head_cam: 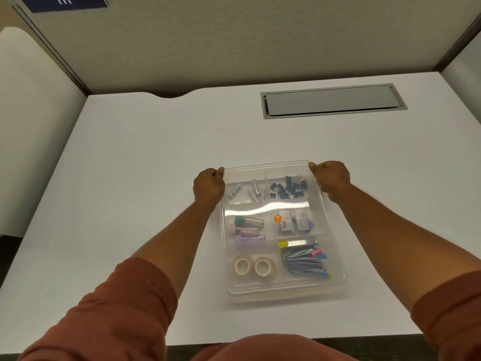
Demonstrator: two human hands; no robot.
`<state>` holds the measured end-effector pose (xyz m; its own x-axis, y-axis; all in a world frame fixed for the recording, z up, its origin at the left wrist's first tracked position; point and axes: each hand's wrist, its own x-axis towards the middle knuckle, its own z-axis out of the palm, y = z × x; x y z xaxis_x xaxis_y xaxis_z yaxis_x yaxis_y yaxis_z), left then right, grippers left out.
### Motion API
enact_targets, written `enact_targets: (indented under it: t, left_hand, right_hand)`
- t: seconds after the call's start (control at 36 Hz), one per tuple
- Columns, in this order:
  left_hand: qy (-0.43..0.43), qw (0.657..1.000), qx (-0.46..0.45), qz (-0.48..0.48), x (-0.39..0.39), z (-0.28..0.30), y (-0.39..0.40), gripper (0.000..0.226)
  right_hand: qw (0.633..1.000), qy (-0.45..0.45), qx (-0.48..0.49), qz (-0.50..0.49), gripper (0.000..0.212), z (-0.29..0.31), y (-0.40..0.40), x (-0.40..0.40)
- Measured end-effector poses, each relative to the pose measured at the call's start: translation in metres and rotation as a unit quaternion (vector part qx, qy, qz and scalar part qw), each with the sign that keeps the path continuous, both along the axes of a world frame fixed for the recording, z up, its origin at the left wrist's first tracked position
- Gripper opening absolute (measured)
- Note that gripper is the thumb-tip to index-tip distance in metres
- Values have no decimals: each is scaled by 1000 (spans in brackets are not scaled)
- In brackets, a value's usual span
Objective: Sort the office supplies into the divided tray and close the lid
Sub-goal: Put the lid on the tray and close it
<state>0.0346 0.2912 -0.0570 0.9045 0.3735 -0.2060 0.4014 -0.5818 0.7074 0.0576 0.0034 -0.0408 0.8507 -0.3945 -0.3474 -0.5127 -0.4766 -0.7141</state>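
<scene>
While both hands grip its far corners, the clear lid (270,212) covers the divided tray (335,285).
Left hand (209,185) — fingers curled on far-left corner; right hand (330,178) likewise, far-right.

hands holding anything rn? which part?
Both grip the clear lid over the divided tray: left hand at its far-left corner, right hand at its far-right corner.
</scene>
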Motion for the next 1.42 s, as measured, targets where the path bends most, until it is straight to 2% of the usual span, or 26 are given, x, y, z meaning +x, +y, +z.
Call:
enact_targets:
  t: [0.11,0.22,0.31,0.42,0.53,0.64,0.75,0.89,1.17,1.22,1.31,1.42]
  left_hand:
    - [-8,1000,13,6,-4,1,6,49]
    - [-8,1000,17,19,-12,-2,13,38]
    - [-6,1000,9,27,-33,0,6,30]
    - [-4,999,-1,45,-57,7,-2,35]
    - [4,998,-6,66,-78,11,-10,38]
    - [16,996,-14,83,-97,9,-16,23]
    - [23,995,-29,93,-106,6,-15,35]
    - [38,994,-23,97,-104,5,-15,27]
    - [39,996,-2,80,-105,7,-16,31]
    - [33,996,-5,79,-111,7,-17,29]
    - [28,997,10,67,-127,6,-20,39]
    - [9,997,6,76,-153,2,-24,44]
  right_hand:
    - [1000,-2,27,1,46,2,-2,-10]
    - [999,16,45,19,44,3,-3,-26]
    - [997,25,65,30,33,7,-12,-46]
    - [995,24,89,43,22,8,-19,-66]
    - [994,33,89,49,25,8,-20,-78]
    - [995,44,74,53,30,3,-21,-87]
    - [995,48,79,48,32,1,-20,-93]
    - [996,47,69,24,38,-4,-17,-96]
    - [999,6,16,28,45,-10,-14,-101]
    - [999,-2,26,31,44,-11,-16,-104]
    - [999,-6,50,20,43,-14,-20,-116]
    - [994,25,104,33,36,-11,-29,-142]
